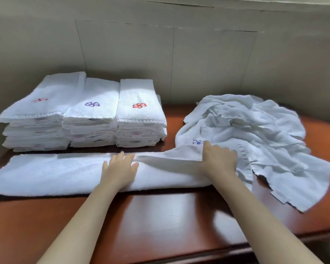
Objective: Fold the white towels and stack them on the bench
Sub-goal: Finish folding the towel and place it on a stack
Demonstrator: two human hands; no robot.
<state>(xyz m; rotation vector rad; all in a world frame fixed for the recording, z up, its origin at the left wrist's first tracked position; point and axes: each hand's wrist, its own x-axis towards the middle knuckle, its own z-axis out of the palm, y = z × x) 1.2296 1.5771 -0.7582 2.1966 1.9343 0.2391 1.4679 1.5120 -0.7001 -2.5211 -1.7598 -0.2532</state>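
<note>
Towel [55, 174] lies lengthwise along the bench [160, 216], both hands [120, 166] flat on it, bare wood nearer.

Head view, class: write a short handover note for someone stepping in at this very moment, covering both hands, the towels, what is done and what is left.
Left hand: open, flat on the long towel.
Right hand: fingers spread, pressing the same towel's right end, beside a blue logo.
Long towel lies folded lengthwise across the bench, front.
Done: three folded stacks at back left.
Left: fold this towel short and stack it, then work through the crumpled pile at right.
</note>
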